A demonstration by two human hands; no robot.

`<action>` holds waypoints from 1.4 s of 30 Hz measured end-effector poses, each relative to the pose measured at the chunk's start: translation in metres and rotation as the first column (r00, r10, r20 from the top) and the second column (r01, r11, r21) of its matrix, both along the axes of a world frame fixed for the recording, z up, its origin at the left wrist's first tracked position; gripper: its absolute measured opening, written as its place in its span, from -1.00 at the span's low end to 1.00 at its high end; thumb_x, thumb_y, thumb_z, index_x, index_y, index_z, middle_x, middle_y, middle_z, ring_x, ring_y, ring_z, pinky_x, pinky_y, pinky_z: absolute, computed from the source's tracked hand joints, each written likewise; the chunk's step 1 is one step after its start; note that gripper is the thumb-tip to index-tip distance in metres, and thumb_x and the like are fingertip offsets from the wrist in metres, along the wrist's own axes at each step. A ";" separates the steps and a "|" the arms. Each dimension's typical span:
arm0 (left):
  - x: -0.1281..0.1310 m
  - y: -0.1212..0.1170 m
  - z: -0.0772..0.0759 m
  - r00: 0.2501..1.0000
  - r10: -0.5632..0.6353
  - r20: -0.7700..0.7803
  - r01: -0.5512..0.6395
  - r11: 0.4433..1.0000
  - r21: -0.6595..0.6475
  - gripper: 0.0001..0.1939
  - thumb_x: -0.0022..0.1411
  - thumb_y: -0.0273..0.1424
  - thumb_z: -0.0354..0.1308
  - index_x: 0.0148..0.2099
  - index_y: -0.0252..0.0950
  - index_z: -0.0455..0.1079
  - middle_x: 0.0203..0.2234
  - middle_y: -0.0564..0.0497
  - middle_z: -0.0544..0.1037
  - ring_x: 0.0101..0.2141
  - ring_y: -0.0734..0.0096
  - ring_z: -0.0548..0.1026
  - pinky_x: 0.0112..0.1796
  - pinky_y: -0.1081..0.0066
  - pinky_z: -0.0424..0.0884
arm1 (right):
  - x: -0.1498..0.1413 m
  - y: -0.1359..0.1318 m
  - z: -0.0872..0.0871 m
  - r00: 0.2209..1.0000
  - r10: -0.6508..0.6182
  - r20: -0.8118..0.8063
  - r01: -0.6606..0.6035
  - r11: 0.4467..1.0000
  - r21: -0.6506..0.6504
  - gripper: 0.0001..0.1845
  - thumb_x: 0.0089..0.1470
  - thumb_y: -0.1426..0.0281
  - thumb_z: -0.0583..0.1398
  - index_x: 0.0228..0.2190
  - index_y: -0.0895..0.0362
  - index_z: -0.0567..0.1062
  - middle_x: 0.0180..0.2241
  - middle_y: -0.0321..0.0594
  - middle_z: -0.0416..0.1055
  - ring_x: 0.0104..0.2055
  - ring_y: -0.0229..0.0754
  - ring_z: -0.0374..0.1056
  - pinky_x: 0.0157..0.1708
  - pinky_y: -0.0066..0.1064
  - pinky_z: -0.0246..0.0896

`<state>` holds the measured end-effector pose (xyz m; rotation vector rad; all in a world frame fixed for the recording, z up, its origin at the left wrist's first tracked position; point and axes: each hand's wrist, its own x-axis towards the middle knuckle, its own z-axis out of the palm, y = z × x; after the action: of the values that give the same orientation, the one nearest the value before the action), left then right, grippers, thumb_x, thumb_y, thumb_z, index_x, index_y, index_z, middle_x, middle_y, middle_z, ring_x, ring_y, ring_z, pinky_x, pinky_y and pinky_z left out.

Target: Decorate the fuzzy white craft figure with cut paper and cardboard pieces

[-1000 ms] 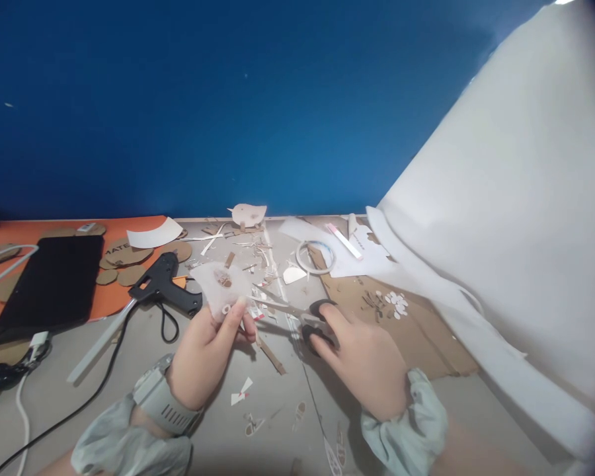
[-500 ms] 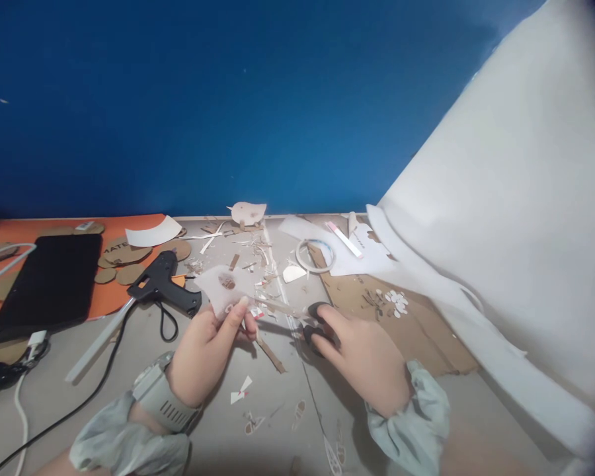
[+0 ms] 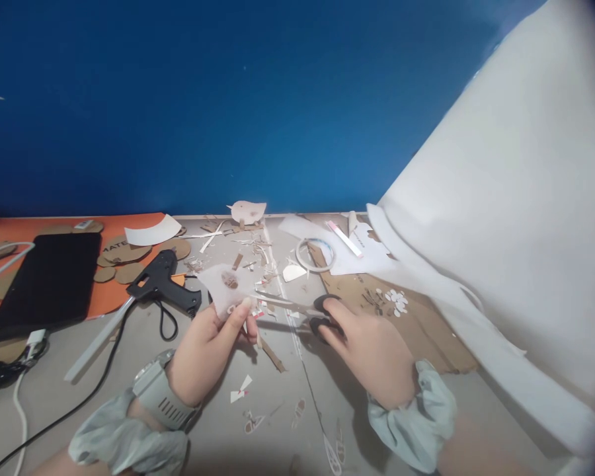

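My left hand (image 3: 217,344) pinches the lower edge of a thin, translucent white sheet (image 3: 215,284) with cut-out holes in it. The sheet is held up above the table. In my right hand (image 3: 364,347) is a pair of scissors (image 3: 322,317) with dark handles, the fingers through the loops. Their blades point left towards the sheet, a little parted, with the tips close to its right edge; I cannot tell whether they touch it. A brown cardboard strip (image 3: 272,356) lies on the table just below the left hand.
A black glue gun (image 3: 163,284) and a black tablet-like slab (image 3: 47,284) lie to the left. A tape roll (image 3: 300,258), paper scraps, a brown cardboard sheet (image 3: 426,330) and small white ovals (image 3: 398,302) are around the right. A bird-shaped cut-out (image 3: 248,212) stands by the blue wall.
My right hand has drawn slightly to the right with the scissors, and their blades have parted. The sheet in my left hand has shifted a little to the right.
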<state>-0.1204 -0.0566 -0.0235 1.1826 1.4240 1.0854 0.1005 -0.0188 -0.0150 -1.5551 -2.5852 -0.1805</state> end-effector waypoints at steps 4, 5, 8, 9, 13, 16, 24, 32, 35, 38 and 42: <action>0.000 0.001 0.001 0.999 -0.037 0.013 0.037 0.999 -0.008 -0.61 0.26 -0.22 -0.04 -0.55 -0.29 0.32 -0.68 0.07 0.43 -0.58 0.43 0.47 -0.46 0.47 0.45 | 0.002 0.005 0.000 0.999 0.009 0.035 -0.011 0.999 0.045 -0.91 0.07 0.41 0.10 -0.31 0.05 0.31 -0.48 -0.34 0.41 -0.59 -0.21 0.30 -0.64 -0.45 -0.08; 0.000 0.001 0.001 0.999 -0.047 0.015 0.047 0.999 -0.010 -0.60 0.26 -0.22 -0.04 -0.56 -0.29 0.32 -0.68 0.07 0.43 -0.58 0.44 0.47 -0.46 0.47 0.45 | 0.003 0.006 0.000 0.999 0.012 0.043 -0.014 0.998 0.057 -0.92 0.07 0.41 0.09 -0.31 0.06 0.31 -0.48 -0.34 0.40 -0.60 -0.23 0.28 -0.64 -0.45 -0.09; 0.000 0.002 0.001 0.996 -0.092 0.021 0.092 0.995 -0.026 -0.60 0.26 -0.22 -0.05 -0.56 -0.29 0.32 -0.68 0.06 0.44 -0.58 0.45 0.46 -0.46 0.48 0.44 | 0.007 0.009 0.001 0.998 0.018 0.063 -0.024 0.996 0.086 -0.94 0.07 0.42 0.09 -0.34 0.06 0.30 -0.47 -0.34 0.39 -0.61 -0.23 0.26 -0.64 -0.45 -0.10; 0.000 0.002 0.001 0.994 -0.110 0.022 0.111 0.993 -0.030 -0.60 0.26 -0.22 -0.05 -0.55 -0.29 0.33 -0.67 0.06 0.45 -0.58 0.44 0.47 -0.45 0.48 0.44 | 0.008 0.010 0.001 0.997 0.021 0.069 -0.027 0.995 0.091 -0.94 0.07 0.43 0.09 -0.34 0.05 0.30 -0.47 -0.34 0.39 -0.60 -0.23 0.27 -0.63 -0.45 -0.11; -0.002 0.001 -0.001 0.983 -0.185 0.006 0.185 0.982 -0.045 -0.57 0.27 -0.20 -0.07 -0.55 -0.29 0.35 -0.67 0.03 0.47 -0.56 0.42 0.46 -0.41 0.46 0.43 | 0.013 0.014 0.005 0.997 0.030 0.071 -0.038 0.994 0.104 -0.91 0.05 0.47 0.08 -0.34 0.06 0.30 -0.47 -0.34 0.40 -0.58 -0.22 0.28 -0.63 -0.45 -0.10; -0.002 0.001 -0.001 0.977 -0.214 0.025 0.215 0.974 -0.068 -0.55 0.27 -0.17 -0.07 -0.56 -0.29 0.35 -0.67 0.01 0.47 -0.56 0.40 0.46 -0.42 0.43 0.43 | 0.014 0.015 0.008 0.997 0.046 0.058 -0.053 0.991 0.121 -0.88 0.05 0.49 0.06 -0.33 0.06 0.32 -0.45 -0.33 0.40 -0.57 -0.24 0.27 -0.63 -0.45 -0.10; 0.001 0.001 -0.003 0.992 -0.083 0.100 0.089 0.995 -0.054 -0.60 0.25 -0.17 -0.02 -0.53 -0.31 0.31 -0.64 0.07 0.40 -0.56 0.43 0.48 -0.43 0.44 0.47 | 0.007 0.010 0.006 0.998 0.067 0.011 -0.068 0.996 0.054 -0.95 0.05 0.38 0.12 -0.37 0.07 0.32 -0.46 -0.32 0.35 -0.51 -0.21 0.25 -0.59 -0.43 -0.04; 0.002 0.000 -0.002 0.994 -0.062 0.094 0.068 0.996 -0.062 -0.60 0.25 -0.20 -0.04 -0.54 -0.32 0.31 -0.64 0.05 0.40 -0.57 0.43 0.48 -0.44 0.42 0.49 | 0.005 0.010 0.009 0.991 0.119 -0.065 -0.116 0.992 0.048 -0.83 0.03 0.43 0.17 -0.27 0.11 0.31 -0.27 -0.20 0.34 -0.24 -0.07 0.23 -0.33 -0.34 0.13; 0.003 0.001 0.000 0.995 -0.052 0.082 0.057 0.997 -0.060 -0.60 0.26 -0.22 -0.05 -0.55 -0.32 0.31 -0.65 0.05 0.41 -0.57 0.43 0.48 -0.44 0.43 0.49 | 0.006 0.010 0.009 0.988 0.129 -0.088 -0.126 0.991 0.042 -0.82 0.03 0.44 0.17 -0.26 0.11 0.31 -0.25 -0.20 0.34 -0.21 -0.06 0.21 -0.29 -0.33 0.13; 0.003 0.000 0.000 0.997 -0.036 0.070 0.040 0.998 -0.048 -0.60 0.25 -0.23 -0.04 -0.55 -0.32 0.30 -0.65 0.05 0.41 -0.57 0.44 0.47 -0.43 0.44 0.49 | 0.005 0.011 0.010 0.986 0.124 -0.109 -0.124 0.992 0.006 -0.83 0.02 0.44 0.17 -0.28 0.11 0.31 -0.27 -0.22 0.33 -0.22 -0.07 0.20 -0.28 -0.33 0.13; 0.002 -0.001 -0.003 0.998 -0.022 0.064 0.025 0.999 -0.047 -0.61 0.25 -0.24 -0.04 -0.55 -0.33 0.31 -0.65 0.05 0.41 -0.58 0.45 0.47 -0.45 0.45 0.48 | 0.005 0.010 0.009 0.983 0.119 -0.141 -0.127 0.991 -0.050 -0.83 0.00 0.46 0.18 -0.31 0.11 0.30 -0.29 -0.24 0.32 -0.26 -0.11 0.19 -0.28 -0.33 0.12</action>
<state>-0.1188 -0.0576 -0.0261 1.1190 1.3770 1.0583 0.1054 -0.0085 -0.0056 -1.3667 -2.5891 0.0149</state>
